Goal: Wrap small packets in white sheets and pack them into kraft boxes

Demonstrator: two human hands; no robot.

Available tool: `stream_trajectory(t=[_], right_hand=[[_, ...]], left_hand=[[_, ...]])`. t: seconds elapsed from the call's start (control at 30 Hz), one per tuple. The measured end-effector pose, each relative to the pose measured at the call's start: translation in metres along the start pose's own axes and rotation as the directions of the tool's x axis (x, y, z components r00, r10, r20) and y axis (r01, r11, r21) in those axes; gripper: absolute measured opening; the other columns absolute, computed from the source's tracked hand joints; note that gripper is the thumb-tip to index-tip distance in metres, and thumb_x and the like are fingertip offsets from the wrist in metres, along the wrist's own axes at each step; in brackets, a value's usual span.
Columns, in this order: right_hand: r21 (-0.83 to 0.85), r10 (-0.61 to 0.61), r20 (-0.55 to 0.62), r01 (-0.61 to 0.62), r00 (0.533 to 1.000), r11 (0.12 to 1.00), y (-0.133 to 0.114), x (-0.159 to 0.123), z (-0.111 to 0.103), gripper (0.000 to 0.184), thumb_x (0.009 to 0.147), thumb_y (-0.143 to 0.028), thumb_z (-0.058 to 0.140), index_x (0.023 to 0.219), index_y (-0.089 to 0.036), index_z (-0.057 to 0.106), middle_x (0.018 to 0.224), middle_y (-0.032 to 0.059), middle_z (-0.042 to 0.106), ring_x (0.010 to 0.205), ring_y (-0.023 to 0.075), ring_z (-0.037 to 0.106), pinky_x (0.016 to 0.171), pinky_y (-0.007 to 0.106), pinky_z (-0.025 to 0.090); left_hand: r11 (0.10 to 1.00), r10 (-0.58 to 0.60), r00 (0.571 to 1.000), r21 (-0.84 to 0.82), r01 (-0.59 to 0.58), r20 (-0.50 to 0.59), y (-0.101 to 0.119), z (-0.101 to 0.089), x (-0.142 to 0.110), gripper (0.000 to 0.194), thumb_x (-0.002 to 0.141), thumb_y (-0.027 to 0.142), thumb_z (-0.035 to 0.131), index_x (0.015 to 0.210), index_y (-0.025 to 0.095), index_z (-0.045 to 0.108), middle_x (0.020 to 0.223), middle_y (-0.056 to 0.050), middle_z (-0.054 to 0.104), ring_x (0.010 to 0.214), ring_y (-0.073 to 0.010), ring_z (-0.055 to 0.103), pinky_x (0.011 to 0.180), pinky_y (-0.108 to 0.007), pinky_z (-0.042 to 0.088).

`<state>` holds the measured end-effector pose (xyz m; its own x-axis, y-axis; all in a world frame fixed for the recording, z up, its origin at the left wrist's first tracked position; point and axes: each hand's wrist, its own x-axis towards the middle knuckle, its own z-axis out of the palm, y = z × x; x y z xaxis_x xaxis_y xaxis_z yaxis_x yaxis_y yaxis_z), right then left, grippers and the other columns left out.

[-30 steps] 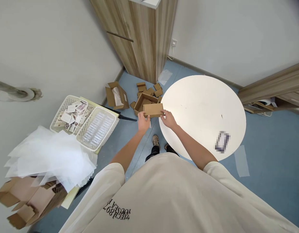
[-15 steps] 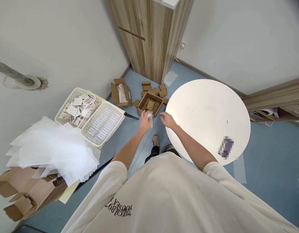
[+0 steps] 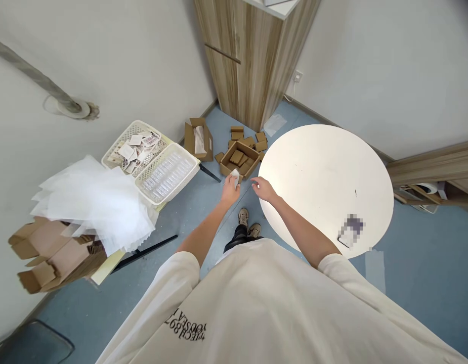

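My left hand (image 3: 230, 189) is closed on a small white piece of paper (image 3: 235, 176), held over the blue floor just in front of an open cardboard carton (image 3: 239, 161) that holds several small brown boxes. My right hand (image 3: 263, 188) hangs beside it at the left edge of the round white table (image 3: 332, 172), fingers loosely curled with nothing in them. More small brown boxes (image 3: 252, 139) lie scattered on the floor behind the carton.
Two white plastic baskets (image 3: 154, 162) sit on a low table at left, next to a heap of white wrapping sheets (image 3: 93, 202) and flat cardboard blanks (image 3: 47, 258). A wooden cabinet (image 3: 252, 55) stands in the corner. Another open box (image 3: 198, 139) lies on the floor.
A second ago both hands held a closed small brown box over the carton. That box has left my hands; my left hand now holds a white paper, and the view has turned left.
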<state>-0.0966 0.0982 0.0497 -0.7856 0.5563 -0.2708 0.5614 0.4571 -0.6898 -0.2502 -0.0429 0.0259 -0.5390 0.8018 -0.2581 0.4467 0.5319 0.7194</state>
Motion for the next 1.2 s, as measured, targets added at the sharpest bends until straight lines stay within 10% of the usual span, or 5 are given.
stream_trajectory(t=[0.23,0.5,0.97,1.2], right_hand=[[0.009,-0.045,0.037,0.044,0.998,0.999,-0.022,-0.015,0.013,0.035,0.101,-0.021,0.049,0.132,-0.02,0.067,0.134,0.0103,0.066,0.107,0.0203,0.068,0.096,0.034,0.054],[-0.022,-0.165,0.075,0.168,0.983,0.986,-0.088,0.012,0.026,0.034,0.101,-0.021,0.05,0.13,-0.022,0.068,0.132,0.0108,0.066,0.107,0.0209,0.068,0.097,0.035,0.054],[-0.117,-0.219,0.11,0.231,0.97,0.966,-0.222,0.131,0.119,0.034,0.1,-0.022,0.051,0.13,-0.019,0.067,0.127,0.0105,0.069,0.106,0.0213,0.066,0.095,0.034,0.052],[-0.288,-0.157,0.109,0.182,0.982,0.94,-0.245,0.163,0.137,0.035,0.101,-0.022,0.051,0.13,-0.02,0.068,0.133,0.0103,0.07,0.116,0.0278,0.061,0.1,0.041,0.049]], left_hand=[[0.999,0.031,0.997,-0.018,-0.033,-0.069,-0.004,-0.01,-0.042,0.041,0.099,0.024,0.048,0.139,0.023,0.048,0.156,-0.016,0.042,0.145,-0.0312,0.044,0.114,-0.051,0.044],[0.998,0.06,0.979,-0.022,-0.066,-0.194,-0.029,-0.07,-0.053,0.039,0.098,0.023,0.049,0.137,0.022,0.05,0.145,-0.016,0.052,0.139,-0.0323,0.051,0.113,-0.052,0.044],[0.993,0.096,0.962,-0.038,-0.109,-0.255,-0.135,-0.205,-0.005,0.042,0.094,0.016,0.051,0.135,0.022,0.053,0.14,-0.015,0.055,0.136,-0.0298,0.054,0.114,-0.05,0.046],[0.999,0.038,0.983,-0.001,-0.039,-0.18,-0.161,-0.23,0.014,0.044,0.096,0.018,0.05,0.139,0.021,0.054,0.152,-0.016,0.049,0.144,-0.0342,0.045,0.115,-0.055,0.043]])
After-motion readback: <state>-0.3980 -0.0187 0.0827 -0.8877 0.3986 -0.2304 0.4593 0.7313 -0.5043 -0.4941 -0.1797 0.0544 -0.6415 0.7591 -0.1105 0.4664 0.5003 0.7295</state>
